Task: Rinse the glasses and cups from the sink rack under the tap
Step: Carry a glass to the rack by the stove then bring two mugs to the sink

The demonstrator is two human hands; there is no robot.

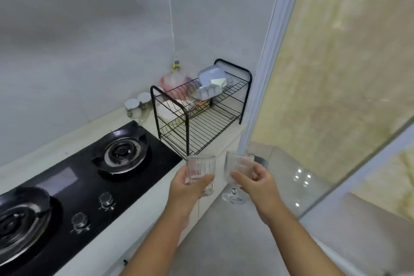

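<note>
Gripping ribbed glasses, both hands curl closed: left hand (187, 188) one glass (200, 169), right hand (257, 182) a stemmed glass (238, 167).

The clear glass tumbler (200, 169) and clear stemmed glass goblet (239, 164) in front of the black two-tier wire dish rack (208, 125) both show fine vertical ribbing. Left of the rack, the black gas hob (89, 188) lies in a pale cream stone worktop (56, 154).

No legible txt or labels anywhere.
</note>
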